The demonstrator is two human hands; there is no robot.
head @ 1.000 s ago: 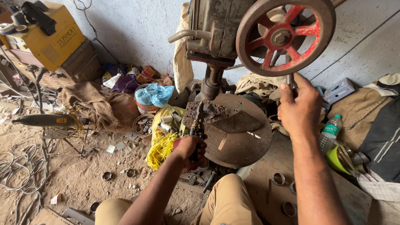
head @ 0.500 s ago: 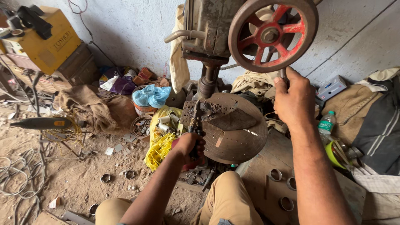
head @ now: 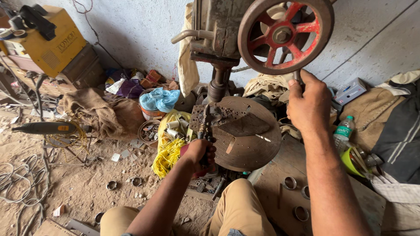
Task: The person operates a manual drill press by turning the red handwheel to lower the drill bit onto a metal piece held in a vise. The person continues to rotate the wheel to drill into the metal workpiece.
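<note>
**Pliers clamped at the drill table, other hand on the wheel handle**

At the left edge of the round, rusty drill table (head: 247,148), a pair of pliers (head: 204,126) points away from the person, its jaws closed on a small metal piece (head: 214,117) lying under the drill spindle (head: 217,87). The pliers are dark and worn, with reddish grips mostly hidden in the fist. The left hand (head: 199,150) is closed tight around those grips, forearm stretched forward from the lower left. The right hand (head: 308,105) is raised at the table's far right edge, fingers wrapped around the short handle (head: 296,76) beneath the red-spoked wheel (head: 285,35). Left of the table lie yellow cord (head: 168,153) and a blue cloth (head: 159,98); metal rings (head: 289,182) sit on the board near the right knee.
</note>
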